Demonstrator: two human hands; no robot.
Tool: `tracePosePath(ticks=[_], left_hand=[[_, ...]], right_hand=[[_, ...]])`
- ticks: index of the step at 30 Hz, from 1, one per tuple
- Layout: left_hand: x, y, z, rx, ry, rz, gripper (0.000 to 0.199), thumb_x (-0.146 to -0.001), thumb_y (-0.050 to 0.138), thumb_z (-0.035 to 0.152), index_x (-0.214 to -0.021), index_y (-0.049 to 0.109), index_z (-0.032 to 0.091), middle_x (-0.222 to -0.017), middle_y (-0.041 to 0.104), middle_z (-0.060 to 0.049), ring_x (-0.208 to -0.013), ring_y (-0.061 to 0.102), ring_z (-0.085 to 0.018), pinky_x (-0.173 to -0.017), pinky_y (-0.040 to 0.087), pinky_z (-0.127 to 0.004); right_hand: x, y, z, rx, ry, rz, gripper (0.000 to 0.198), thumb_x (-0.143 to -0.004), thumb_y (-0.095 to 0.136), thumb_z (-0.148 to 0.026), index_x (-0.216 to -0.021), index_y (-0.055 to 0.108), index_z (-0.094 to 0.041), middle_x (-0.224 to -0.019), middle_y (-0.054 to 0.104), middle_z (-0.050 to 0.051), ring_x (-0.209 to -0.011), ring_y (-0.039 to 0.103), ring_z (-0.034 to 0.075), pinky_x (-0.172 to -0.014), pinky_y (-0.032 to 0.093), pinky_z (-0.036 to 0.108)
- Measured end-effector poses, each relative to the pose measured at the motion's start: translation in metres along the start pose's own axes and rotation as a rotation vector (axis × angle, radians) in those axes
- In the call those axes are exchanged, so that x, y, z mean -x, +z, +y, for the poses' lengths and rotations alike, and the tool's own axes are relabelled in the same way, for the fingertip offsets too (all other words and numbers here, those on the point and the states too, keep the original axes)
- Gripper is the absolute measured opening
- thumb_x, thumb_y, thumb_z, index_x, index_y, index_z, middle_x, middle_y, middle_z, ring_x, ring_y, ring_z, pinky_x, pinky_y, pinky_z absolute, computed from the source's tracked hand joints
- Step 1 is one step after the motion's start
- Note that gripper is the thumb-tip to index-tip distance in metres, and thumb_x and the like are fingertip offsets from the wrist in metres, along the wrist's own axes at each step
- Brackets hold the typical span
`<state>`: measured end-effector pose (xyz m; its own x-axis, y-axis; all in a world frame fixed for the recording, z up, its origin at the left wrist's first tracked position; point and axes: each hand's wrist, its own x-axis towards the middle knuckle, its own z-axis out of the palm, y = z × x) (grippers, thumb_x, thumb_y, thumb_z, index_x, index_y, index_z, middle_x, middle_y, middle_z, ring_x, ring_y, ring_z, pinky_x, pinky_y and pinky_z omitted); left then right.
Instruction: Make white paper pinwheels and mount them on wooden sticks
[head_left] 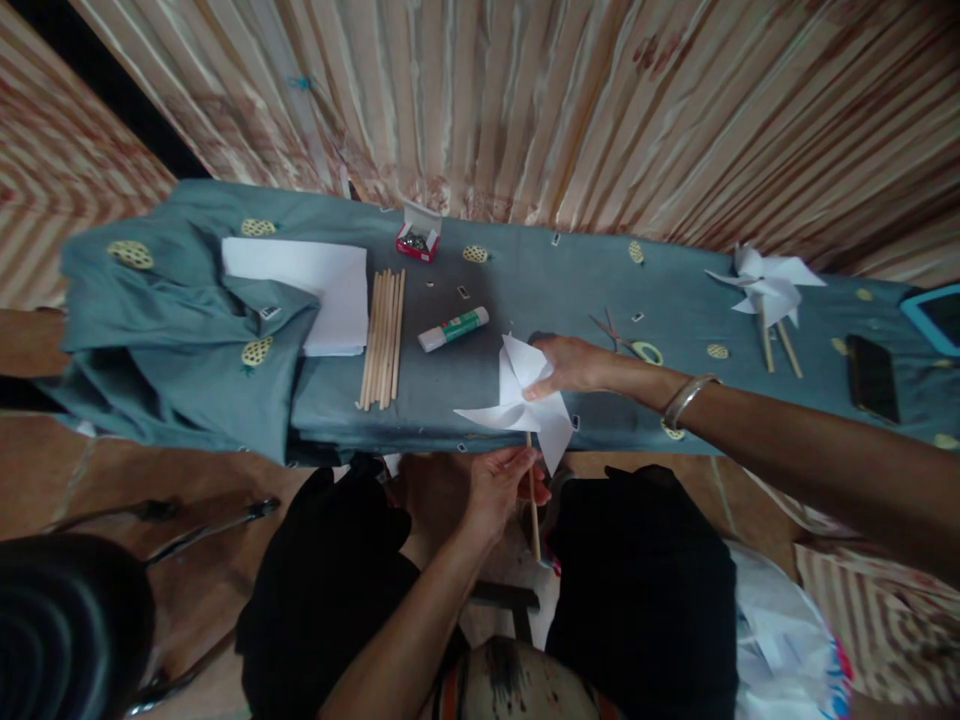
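Note:
A white paper pinwheel (514, 415) on a wooden stick (534, 515) is between my hands at the table's near edge. My left hand (501, 485) is closed round the stick, just below the paper blades. From the right, my right hand (562, 365) grips an upper blade of the pinwheel, thumb on the paper; its other fingers are partly hidden behind the blade. Beyond my hands lie a glue stick (453, 329) and a pair of scissors (626, 338) with yellow-green handles.
Wooden sticks (383, 340) lie beside a stack of white paper (337, 300), partly under folded cloth. A small red box (418, 240) stands open at the back. Further right are finished-looking pinwheels (769, 285), a phone (872, 377) and a blue-edged tablet (937, 318). A black stool (75, 620) stands lower left.

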<state>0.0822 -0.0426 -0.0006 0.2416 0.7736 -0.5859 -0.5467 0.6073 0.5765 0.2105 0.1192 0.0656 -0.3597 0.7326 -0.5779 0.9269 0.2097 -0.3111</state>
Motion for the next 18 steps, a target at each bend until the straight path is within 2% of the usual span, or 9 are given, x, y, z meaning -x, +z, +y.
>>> tracePosePath(ticks=[7,18], left_hand=[[-0.002,0.002,-0.004,-0.027,0.011,-0.017,0.045,-0.059,0.076,0.055,-0.056,0.062,0.013,-0.048,0.058,0.000,-0.038,0.055,-0.011,-0.042,0.045,-0.023],[-0.004,0.007,-0.006,-0.041,0.006,-0.013,0.045,-0.059,0.073,0.057,-0.054,0.061,0.014,-0.044,0.057,-0.001,-0.038,0.055,-0.013,-0.042,0.045,-0.024]], right_hand=[[-0.002,0.000,-0.001,0.049,0.023,-0.017,0.050,-0.063,0.077,-0.044,-0.101,0.065,-0.015,-0.099,0.072,0.010,-0.086,0.067,0.025,-0.064,0.045,0.029],[0.002,-0.004,-0.010,0.069,0.064,-0.026,0.045,-0.066,0.077,-0.041,-0.101,0.065,-0.016,-0.098,0.073,0.009,-0.090,0.068,0.025,-0.065,0.046,0.028]])
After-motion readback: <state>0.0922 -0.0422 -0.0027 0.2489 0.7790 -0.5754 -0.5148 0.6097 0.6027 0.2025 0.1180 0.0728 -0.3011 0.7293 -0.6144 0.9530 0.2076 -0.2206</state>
